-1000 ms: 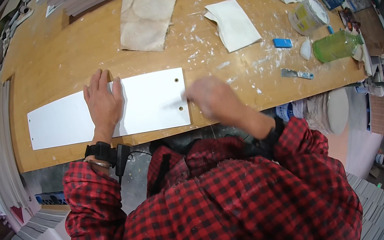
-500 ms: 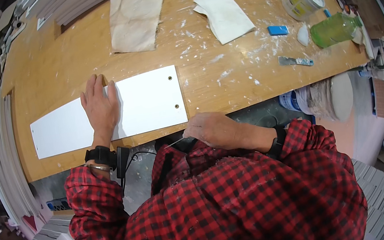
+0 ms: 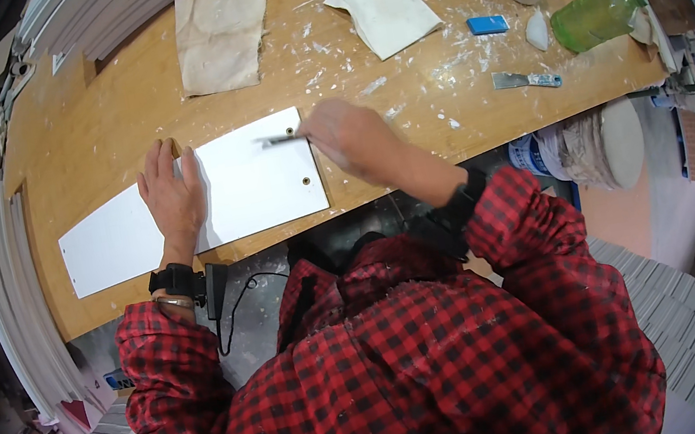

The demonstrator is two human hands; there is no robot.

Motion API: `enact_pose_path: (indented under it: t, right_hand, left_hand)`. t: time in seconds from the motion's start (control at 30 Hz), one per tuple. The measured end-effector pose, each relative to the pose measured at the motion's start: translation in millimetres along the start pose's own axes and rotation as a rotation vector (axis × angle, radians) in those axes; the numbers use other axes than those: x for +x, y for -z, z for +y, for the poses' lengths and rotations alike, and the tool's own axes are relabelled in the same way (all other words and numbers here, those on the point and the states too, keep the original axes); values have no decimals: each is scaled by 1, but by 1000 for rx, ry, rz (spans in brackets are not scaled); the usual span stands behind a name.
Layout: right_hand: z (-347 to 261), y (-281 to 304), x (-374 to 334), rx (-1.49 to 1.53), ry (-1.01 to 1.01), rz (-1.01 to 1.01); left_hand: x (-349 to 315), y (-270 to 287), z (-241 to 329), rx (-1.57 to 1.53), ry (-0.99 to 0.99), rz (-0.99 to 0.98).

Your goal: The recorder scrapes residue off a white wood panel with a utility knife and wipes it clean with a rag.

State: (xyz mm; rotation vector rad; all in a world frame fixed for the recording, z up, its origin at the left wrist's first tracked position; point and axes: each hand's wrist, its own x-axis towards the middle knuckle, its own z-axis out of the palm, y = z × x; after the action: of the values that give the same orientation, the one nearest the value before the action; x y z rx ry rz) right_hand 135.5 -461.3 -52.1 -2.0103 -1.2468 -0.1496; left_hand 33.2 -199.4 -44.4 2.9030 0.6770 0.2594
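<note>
Head view: the white tapered board (image 3: 244, 187) lies along the near edge of the wooden worktable (image 3: 124, 102), long axis left to right, its wider right end angled slightly far. The left hand (image 3: 172, 194) lies flat, fingers spread, across its middle; the right hand (image 3: 347, 134), well apart and nearer the two right-end holes, is closed around a thin, blurred tool (image 3: 277, 140); contact with the board is unclear.
</note>
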Motion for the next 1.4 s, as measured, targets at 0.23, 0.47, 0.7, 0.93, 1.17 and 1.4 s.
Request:
enact_pose_path:
  t: [0.23,0.47,0.7,0.93,1.17,1.4]
  right_hand:
    - [-50,13,-64,119,149,-221]
    - [-14,22,-8,-12,1,-64]
    - [-68,-2,-37,-22,-1,-125]
    - [-87,8,-30,-70,-370,17]
    - [-80,-16,-23,-122,-545,106]
    - [-90,-24,-28,-203,-692,209]
  left_hand:
    - [-1,-2,-3,14,-3,2]
    - [2,-2,1,7,-19,3]
    - [1,-2,-5,-4,-31,-7]
    - [-2,3,-10,-112,-82,-8]
    - [-3,7,-14,-332,-204,-84]
    - [-1,4,-17,-388,-327,-52]
